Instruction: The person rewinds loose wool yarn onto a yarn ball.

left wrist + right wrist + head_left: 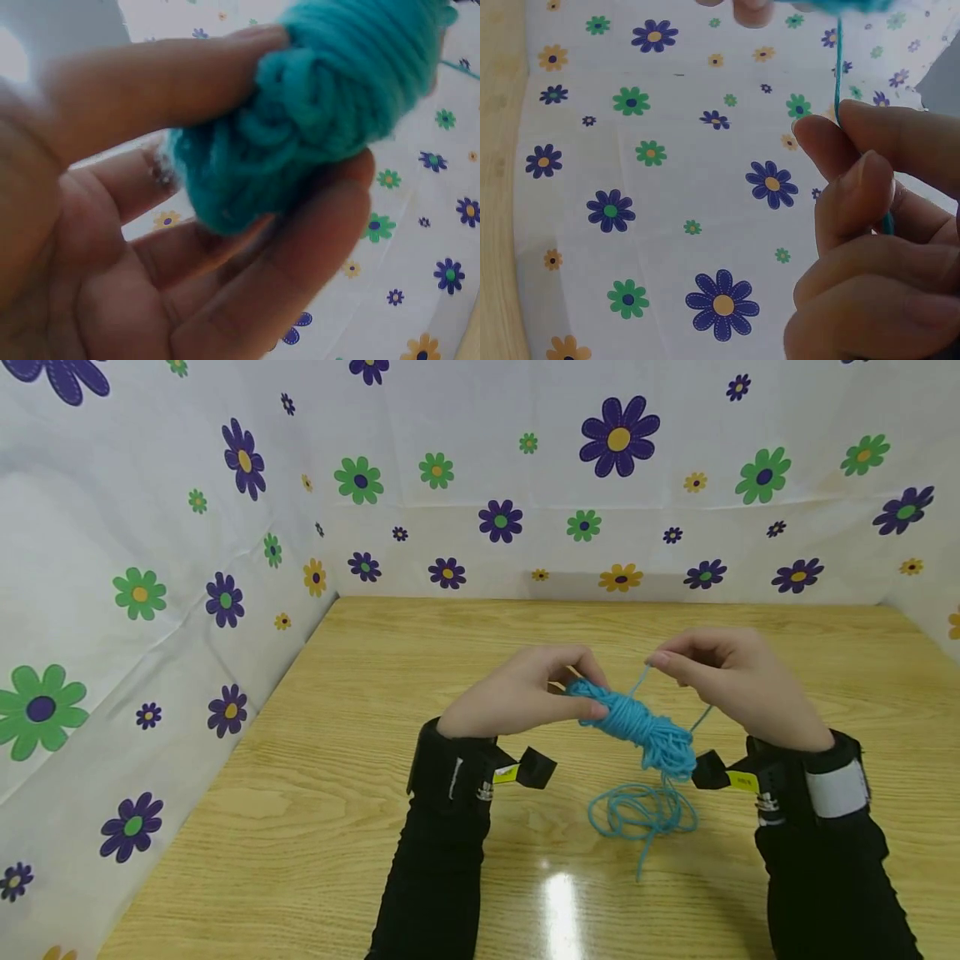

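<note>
A turquoise yarn bundle (637, 720), wound round its middle with looped ends, is held up above the table. My left hand (528, 689) grips its left end between thumb and fingers; the left wrist view shows the bundle (322, 97) close up in that grip. To the right, my right hand (738, 681) pinches a strand (640, 680) that runs up from the bundle. In the right wrist view this strand (838, 71) passes between thumb and forefinger, the other fingers curled. Below the bundle, loose yarn loops (637, 810) lie on the table, one tail trailing toward me.
The wooden table (315, 777) reaches back to a white flowered cloth (465, 435) that hangs behind and at the left. Black bands with small camera mounts (534, 768) sit on both wrists, near the yarn.
</note>
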Demonstrator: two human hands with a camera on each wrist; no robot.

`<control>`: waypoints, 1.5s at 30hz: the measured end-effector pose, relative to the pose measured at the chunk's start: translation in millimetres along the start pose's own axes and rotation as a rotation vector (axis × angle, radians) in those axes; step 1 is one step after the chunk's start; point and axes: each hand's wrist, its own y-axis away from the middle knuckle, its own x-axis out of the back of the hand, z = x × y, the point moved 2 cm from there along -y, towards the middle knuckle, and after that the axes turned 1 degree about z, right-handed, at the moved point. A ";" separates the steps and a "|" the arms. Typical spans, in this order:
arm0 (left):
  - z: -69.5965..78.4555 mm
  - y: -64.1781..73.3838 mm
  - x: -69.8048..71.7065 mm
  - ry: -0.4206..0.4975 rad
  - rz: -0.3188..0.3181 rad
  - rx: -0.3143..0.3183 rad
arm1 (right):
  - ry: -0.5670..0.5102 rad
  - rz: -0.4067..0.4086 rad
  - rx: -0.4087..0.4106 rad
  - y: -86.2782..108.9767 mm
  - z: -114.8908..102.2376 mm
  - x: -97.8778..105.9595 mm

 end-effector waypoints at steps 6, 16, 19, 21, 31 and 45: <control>3.3 2.9 4.5 0.121 0.112 -0.032 | -0.055 -0.063 0.019 -5.1 4.1 -8.8; 6.5 3.3 6.5 0.199 0.344 -0.054 | 0.003 -0.192 0.172 -10.2 -6.2 -35.8; 7.0 2.1 5.9 0.174 0.405 -0.057 | -0.101 -0.211 0.227 -12.6 -8.4 -45.0; 7.3 1.4 5.5 0.147 0.443 -0.058 | -0.133 -0.212 0.191 -11.6 -9.2 -48.5; 5.1 -1.6 7.6 -0.030 0.574 -0.038 | -0.054 -0.283 0.123 -5.3 -22.0 -47.5; 4.4 -0.5 8.0 -0.293 0.513 -0.014 | -0.027 -0.155 0.168 2.8 -29.4 -24.4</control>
